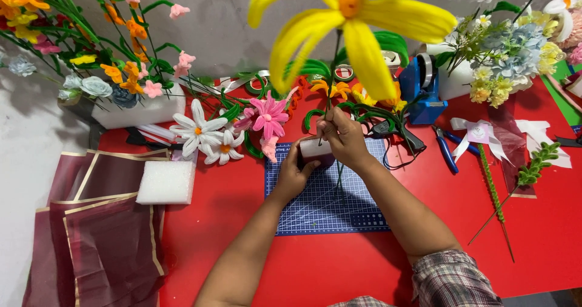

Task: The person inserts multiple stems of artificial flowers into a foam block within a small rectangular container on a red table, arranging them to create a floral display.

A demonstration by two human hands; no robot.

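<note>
The right hand (343,138) pinches the stem of a big yellow flower (348,25), planting it in a small white foam block (315,148) that the left hand (293,175) grips over the blue cutting mat (327,204) (seemingly mid-push). Next: a straight, steady press. The red counter (303,270) meets a grey wall (218,34).

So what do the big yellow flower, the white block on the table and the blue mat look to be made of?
Yellow flower: fuzzy looped petals, likely chenille stems.
White block: matte, finely pitted, probably foam.
Blue mat: flat, with a printed white grid, seemingly a vinyl or rubber cutting mat.
</note>
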